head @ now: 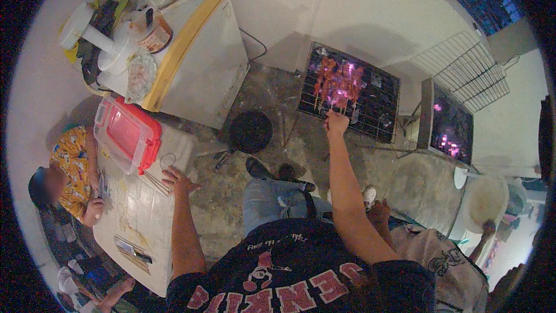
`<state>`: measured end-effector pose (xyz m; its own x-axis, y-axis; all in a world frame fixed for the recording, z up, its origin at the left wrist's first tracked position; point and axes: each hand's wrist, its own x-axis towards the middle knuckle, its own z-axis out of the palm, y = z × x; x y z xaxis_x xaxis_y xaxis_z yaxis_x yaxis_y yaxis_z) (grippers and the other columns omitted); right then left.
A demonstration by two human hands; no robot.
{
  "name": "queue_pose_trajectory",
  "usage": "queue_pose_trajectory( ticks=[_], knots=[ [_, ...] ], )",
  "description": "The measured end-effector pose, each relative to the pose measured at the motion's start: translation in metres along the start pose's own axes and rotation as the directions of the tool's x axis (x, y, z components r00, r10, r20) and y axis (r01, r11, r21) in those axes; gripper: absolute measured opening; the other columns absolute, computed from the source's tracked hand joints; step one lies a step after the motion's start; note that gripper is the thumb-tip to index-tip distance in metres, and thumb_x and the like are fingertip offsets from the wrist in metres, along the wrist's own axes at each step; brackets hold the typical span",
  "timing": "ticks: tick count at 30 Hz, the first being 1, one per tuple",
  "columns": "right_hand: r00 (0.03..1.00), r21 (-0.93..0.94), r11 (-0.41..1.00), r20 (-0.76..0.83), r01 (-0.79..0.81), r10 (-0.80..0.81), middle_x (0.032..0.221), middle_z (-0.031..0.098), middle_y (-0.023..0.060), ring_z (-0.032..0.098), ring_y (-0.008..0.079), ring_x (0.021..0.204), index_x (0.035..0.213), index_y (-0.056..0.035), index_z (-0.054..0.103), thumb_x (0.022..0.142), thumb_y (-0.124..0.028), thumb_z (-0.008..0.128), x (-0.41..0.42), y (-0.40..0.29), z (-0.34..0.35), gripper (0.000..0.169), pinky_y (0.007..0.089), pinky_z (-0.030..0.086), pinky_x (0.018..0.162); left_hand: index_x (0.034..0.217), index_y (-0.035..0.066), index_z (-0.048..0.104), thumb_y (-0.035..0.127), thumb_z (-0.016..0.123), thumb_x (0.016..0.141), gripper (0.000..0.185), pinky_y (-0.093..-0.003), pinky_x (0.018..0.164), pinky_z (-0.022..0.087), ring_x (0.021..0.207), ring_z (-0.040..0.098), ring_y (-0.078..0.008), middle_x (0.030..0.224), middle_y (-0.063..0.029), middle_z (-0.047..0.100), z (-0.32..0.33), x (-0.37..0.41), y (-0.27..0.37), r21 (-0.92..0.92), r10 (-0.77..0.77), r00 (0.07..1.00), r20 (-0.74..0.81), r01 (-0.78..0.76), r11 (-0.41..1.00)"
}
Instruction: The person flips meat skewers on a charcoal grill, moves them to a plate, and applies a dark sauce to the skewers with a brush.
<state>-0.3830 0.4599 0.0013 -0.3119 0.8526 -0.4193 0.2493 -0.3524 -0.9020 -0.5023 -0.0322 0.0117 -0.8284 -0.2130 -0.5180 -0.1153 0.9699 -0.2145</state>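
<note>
My right hand is closed at the lower end of a wooden skewer, at the near edge of a charcoal grill. Several skewers of reddish meat lie side by side on the wire grate over glowing coals. My left hand rests at the edge of a white table, fingers spread. Thin bare sticks lie under or against its fingertips; I cannot tell which. Just beyond it are a rubber band and a clear plastic box with a red lid.
A second charcoal grill stands right, below a wire grill basket. A chest freezer holds tubs and bags. A dark round pan is on the floor. A child sits left; another person is at my right.
</note>
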Motion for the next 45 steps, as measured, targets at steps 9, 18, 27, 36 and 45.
queue_pose_trajectory(
  ticks=[9,18,27,36,45],
  knots=[
    [0.991,-0.198,0.980,-0.124,0.030,-0.056,0.043,0.044,0.0037,0.041,0.0130,0.031,0.061,0.0004,0.056,0.076,-0.011,0.058,0.019,0.012,-0.007,0.019,0.0253,0.029,0.028,0.128,0.010,-0.022,0.039,0.081,0.044,0.136,-0.0686,0.082,0.025,0.122,-0.010,-0.0463,0.134,-0.0166,-0.022,-0.017,-0.013,0.016,-0.096,-0.058,0.998,0.032,0.061,0.994],
    [0.992,-0.210,0.978,-0.114,0.020,-0.045,0.044,0.045,0.0032,0.040,0.0125,0.031,0.058,-0.0018,0.054,0.075,-0.011,0.059,0.011,0.004,-0.008,0.020,0.0257,0.029,0.027,0.127,0.011,-0.024,0.039,0.080,0.045,0.136,-0.0691,0.082,0.024,0.123,-0.012,-0.0438,0.134,-0.0155,-0.025,-0.003,0.002,0.008,0.021,-0.029,0.999,0.019,0.028,0.999],
    [0.999,0.027,0.999,0.048,-0.016,0.015,0.047,0.043,0.0010,0.038,0.0104,0.033,0.071,-0.0010,0.055,0.077,-0.008,0.055,0.008,-0.006,-0.002,0.010,0.0247,0.028,0.029,0.127,0.009,-0.022,0.041,0.080,0.045,0.135,-0.0689,0.080,0.027,0.122,-0.012,-0.0453,0.133,-0.0169,-0.025,0.009,0.007,-0.007,0.065,0.031,1.000,0.004,-0.031,0.997],
    [0.812,-0.038,0.813,0.097,0.581,-0.576,0.050,0.041,-0.0025,0.038,0.0053,0.039,0.079,-0.0034,0.053,0.082,-0.014,0.053,0.000,-0.007,-0.002,0.011,0.0214,0.029,0.035,0.129,0.009,-0.018,0.041,0.082,0.038,0.140,-0.0696,0.080,0.025,0.122,-0.013,-0.0459,0.134,-0.0183,-0.023,0.047,0.037,-0.035,0.179,0.221,0.907,-0.358,-0.166,0.970],
    [0.762,0.169,0.796,0.231,0.581,-0.605,0.051,0.042,-0.0026,0.037,0.0036,0.040,0.081,-0.0024,0.052,0.084,-0.011,0.050,-0.118,-0.092,0.008,0.009,0.0191,0.030,0.036,0.129,0.002,-0.013,0.044,0.082,0.030,0.144,-0.0701,0.081,0.022,0.120,-0.011,-0.0488,0.134,-0.0241,-0.017,0.048,0.029,-0.032,0.211,0.340,0.826,-0.450,-0.271,0.939]
  ],
)
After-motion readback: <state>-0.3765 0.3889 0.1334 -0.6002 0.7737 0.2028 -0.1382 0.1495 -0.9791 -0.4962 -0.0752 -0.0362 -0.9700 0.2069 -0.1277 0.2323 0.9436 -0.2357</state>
